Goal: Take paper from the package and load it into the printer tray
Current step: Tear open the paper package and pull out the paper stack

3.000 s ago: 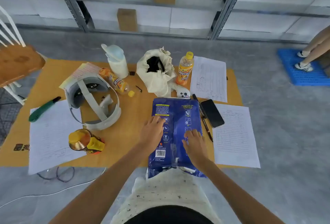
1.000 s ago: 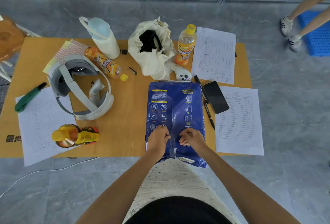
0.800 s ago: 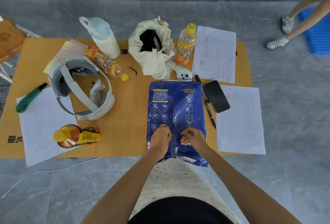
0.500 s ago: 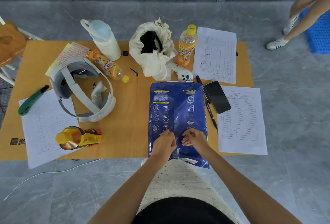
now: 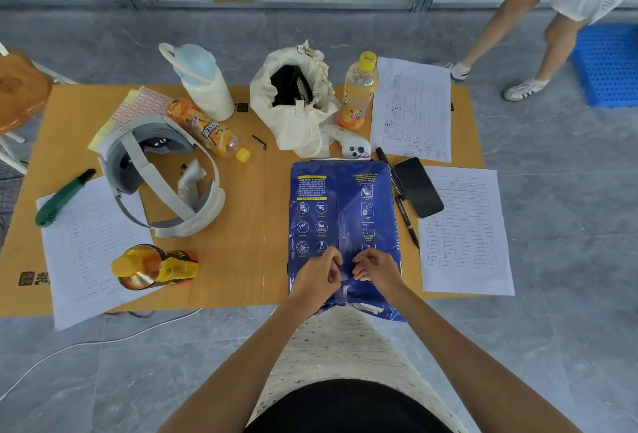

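While both hands work at its near end, the blue paper package [image 5: 343, 215] lies flat on the orange table [image 5: 241, 260], its long side running away from the person and its near edge overhanging the table front. The left hand [image 5: 316, 279] and the right hand [image 5: 378, 272] sit side by side on the wrapper, fingers curled and pinching the wrapper on either side of the centre seam; the wrapper looks crumpled and partly torn at that end, with a strip of white showing beneath. Just to the right of the package lie a black marker [image 5: 400, 198] and a black phone [image 5: 418, 187], the phone resting partly on a printed sheet [image 5: 466, 236]. Beyond the package's far end stand a cream cloth bag [image 5: 293, 104], a white controller [image 5: 352, 144] and an upright orange drink bottle [image 5: 359, 91]. To the left are a white headset [image 5: 162, 174], another orange bottle lying down [image 5: 210, 130] and a green utility knife [image 5: 62, 198]. No printer tray is in view
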Demonstrator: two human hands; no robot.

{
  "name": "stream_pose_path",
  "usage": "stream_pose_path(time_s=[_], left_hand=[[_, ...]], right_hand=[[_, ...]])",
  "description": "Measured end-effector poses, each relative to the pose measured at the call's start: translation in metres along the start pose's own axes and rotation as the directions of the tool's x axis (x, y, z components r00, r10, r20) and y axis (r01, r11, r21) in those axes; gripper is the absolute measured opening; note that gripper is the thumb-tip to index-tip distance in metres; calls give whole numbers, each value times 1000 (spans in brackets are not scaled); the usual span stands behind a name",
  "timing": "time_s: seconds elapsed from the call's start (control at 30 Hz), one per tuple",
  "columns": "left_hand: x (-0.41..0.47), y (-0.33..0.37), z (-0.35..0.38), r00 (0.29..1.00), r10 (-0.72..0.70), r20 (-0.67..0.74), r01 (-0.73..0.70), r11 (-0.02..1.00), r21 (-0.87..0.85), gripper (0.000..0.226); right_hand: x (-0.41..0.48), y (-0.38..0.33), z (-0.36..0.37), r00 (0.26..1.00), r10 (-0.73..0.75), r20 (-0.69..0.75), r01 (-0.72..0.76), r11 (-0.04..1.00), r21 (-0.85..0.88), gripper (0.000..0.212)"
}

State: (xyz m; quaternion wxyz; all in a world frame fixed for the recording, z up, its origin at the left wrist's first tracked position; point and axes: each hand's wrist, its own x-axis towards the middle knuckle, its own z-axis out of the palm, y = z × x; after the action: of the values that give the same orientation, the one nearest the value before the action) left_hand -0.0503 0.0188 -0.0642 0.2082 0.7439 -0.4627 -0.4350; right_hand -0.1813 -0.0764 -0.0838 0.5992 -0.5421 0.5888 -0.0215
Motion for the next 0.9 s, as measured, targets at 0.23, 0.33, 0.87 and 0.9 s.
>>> stream_pose_path(time_s=[0.23, 0.33, 0.87, 0.9], left_hand=[[-5, -11, 1, 993, -25, 118, 33, 997, -70, 19], [-11, -14, 2, 991, -56, 118, 65, 995, -77, 18], [-88, -9, 56, 974, -154, 165, 129, 980, 151, 19], [-94, -10, 63, 970, -169, 174, 139, 975, 173, 21]], right_hand=[[-14, 12, 6, 995, 4, -104, -7, 1000, -25, 23], [-20, 17, 7, 991, -13, -131, 6, 999, -54, 29], [-50, 63, -29, 915, -402, 43, 338, 703, -626, 16], [-52, 66, -34, 909, -411, 72, 355, 673, -648, 18]])
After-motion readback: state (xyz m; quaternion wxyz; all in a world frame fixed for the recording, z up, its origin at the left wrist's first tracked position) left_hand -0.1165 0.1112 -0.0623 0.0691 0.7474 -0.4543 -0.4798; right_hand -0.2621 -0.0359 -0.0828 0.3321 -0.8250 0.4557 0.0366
